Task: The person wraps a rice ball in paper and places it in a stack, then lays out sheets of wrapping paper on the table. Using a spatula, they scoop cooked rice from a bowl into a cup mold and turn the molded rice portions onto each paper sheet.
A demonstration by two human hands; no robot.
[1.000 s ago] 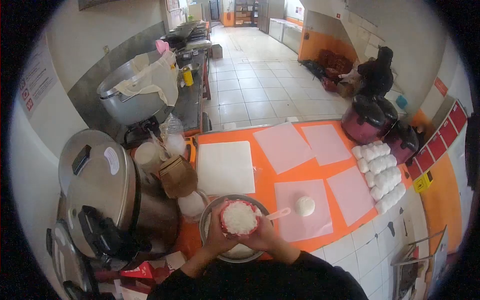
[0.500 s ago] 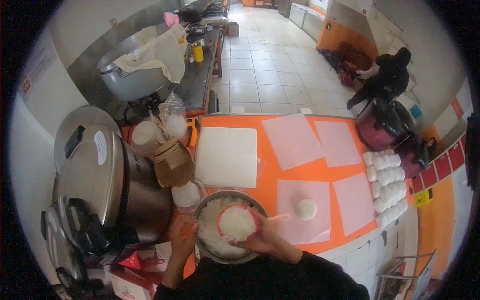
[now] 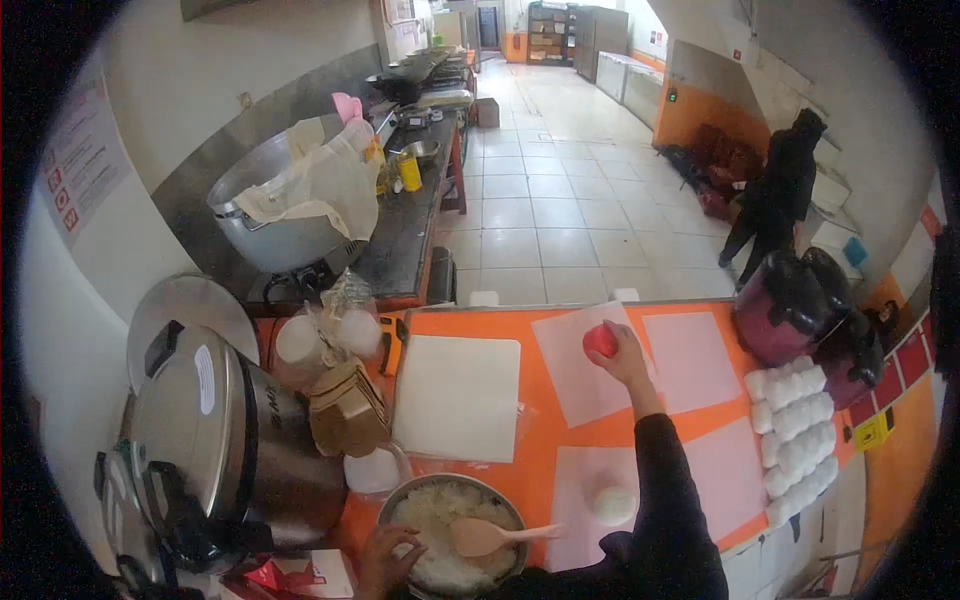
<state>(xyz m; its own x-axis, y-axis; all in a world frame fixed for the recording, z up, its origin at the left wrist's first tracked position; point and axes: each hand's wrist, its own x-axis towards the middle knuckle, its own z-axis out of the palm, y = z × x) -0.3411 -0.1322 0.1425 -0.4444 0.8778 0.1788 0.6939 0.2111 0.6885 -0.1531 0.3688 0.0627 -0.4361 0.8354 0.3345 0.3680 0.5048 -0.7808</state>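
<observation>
My right hand (image 3: 625, 360) grips a small red bowl (image 3: 600, 341), tipped over above a sheet of pale paper (image 3: 565, 385) at the back of the orange table. Whether rice is still inside the bowl is hidden. My left hand (image 3: 388, 562) is at the left rim of a metal pot of white rice (image 3: 432, 510), its fingers apart and partly curled, holding nothing. A wooden rice paddle (image 3: 485, 537) lies across the rice with its handle past the right rim. One rounded mound of rice (image 3: 613, 506) sits on the front sheet of paper (image 3: 575, 475).
More paper sheets (image 3: 688, 360) lie on the orange table (image 3: 460, 320). White wrapped bundles (image 3: 795, 440) line its right edge by dark red pots (image 3: 785, 310). Large steel cookers (image 3: 240, 430) and a cardboard box (image 3: 348, 405) stand left. A person in black (image 3: 785, 190) stands beyond.
My right hand has carried the red bowl from over the pot to the back sheet and turned it over. The paddle now shows in the rice. The person in black has straightened up.
</observation>
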